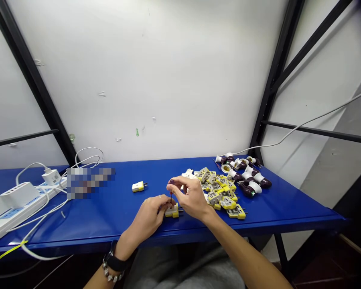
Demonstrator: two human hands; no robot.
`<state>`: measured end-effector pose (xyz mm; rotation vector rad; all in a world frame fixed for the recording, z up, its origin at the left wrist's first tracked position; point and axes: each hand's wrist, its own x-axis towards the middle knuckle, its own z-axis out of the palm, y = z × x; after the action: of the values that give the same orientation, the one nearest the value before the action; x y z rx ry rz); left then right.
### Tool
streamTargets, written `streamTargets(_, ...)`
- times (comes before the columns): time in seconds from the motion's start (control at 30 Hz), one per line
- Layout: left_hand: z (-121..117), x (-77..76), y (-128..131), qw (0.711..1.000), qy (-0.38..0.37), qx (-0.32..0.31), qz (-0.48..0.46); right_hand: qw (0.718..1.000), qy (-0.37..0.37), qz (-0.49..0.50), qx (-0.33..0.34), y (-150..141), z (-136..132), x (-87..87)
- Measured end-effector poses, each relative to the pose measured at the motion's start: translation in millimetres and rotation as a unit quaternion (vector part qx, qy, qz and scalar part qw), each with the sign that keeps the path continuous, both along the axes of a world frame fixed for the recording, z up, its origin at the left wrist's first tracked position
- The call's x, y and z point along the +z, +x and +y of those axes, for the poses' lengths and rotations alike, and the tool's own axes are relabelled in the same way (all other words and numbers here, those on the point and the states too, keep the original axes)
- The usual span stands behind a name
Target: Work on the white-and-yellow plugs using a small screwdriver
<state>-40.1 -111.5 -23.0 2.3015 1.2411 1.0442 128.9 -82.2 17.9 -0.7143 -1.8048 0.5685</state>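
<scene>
Beside the right hand [190,196], yellow plugs [219,192] heap near lamp sockets [246,176].

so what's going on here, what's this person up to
A person's left hand is against a small yellow-and-white plug at a blue metal table, while the right hand seems to pinch a thin red item just above it. Another yellow-and-white plug lies to the left. To the right are a heap of yellow plugs and a cluster of white-and-dark-purple lamp sockets. A white power strip sits at the table's left end.
</scene>
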Motion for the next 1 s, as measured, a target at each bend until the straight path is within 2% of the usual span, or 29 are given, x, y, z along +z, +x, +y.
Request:
streamTargets(0.1, -0.1, -1.1, -0.2, 1.000, 0.003, 0.001, 0.000, 1.000, 0.010, 0.012, -0.021, -1.0, 0.3, -0.4)
streamTargets(0.27, 0.9, -2.4, -0.3, 1.000, 0.008, 0.005, -0.003, 1.000, -0.013, 0.009, 0.010, -1.6, -0.3, -4.0)
streamTargets(0.43, 0.3, -2.1, -0.2, 1.000, 0.005, 0.006, -0.004, 0.999, 0.024, 0.030, -0.036, -4.5, -0.2, -8.6)
streamTargets(0.6, 0.6, -4.3, -0.1, 1.000, 0.004, 0.003, -0.017, 0.998, -0.027, 0.049, 0.014, -5.1, -0.1, -6.9)
streamTargets(0.8, -0.3, -5.0, 0.3, 1.000, 0.005, 0.010, -0.016, 0.997, 0.033, 0.046, -0.048, -6.7, -0.1, -6.1)
streamTargets(1.0, 0.5, -7.8, -0.2, 1.000, 0.007, 0.013, -0.017, 0.999, 0.017, 0.034, -0.021, -6.9, -0.7, -5.7)
